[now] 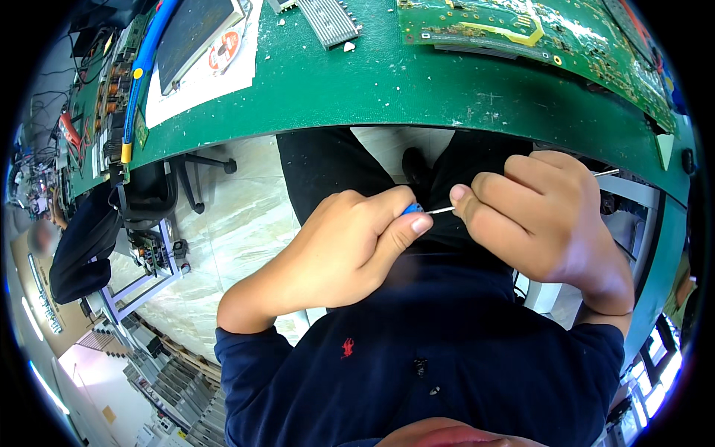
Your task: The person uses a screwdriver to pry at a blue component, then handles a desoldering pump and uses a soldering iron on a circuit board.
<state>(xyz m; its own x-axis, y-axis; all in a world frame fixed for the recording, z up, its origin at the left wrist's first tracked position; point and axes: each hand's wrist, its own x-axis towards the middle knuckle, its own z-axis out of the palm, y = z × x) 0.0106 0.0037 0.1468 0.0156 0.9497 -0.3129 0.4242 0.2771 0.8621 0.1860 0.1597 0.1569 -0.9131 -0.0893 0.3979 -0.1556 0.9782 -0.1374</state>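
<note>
Left hand (350, 242) is pinching a blue bit (412, 209), right hand (529, 212) wrapped round a thin metal rod (442, 210) aimed 9 o'clock at it; contact's hard to tell.

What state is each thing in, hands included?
Left hand: closed, pinching the blue piece
Right hand: curled shut on the thin metal shaft
Thin metal shaft: bare between the hands, pointing at the blue piece; whether inserted, can't tell
Circuit board: lying on the green table
Finned grey block: lying on the table
White paper: partly covered
</note>
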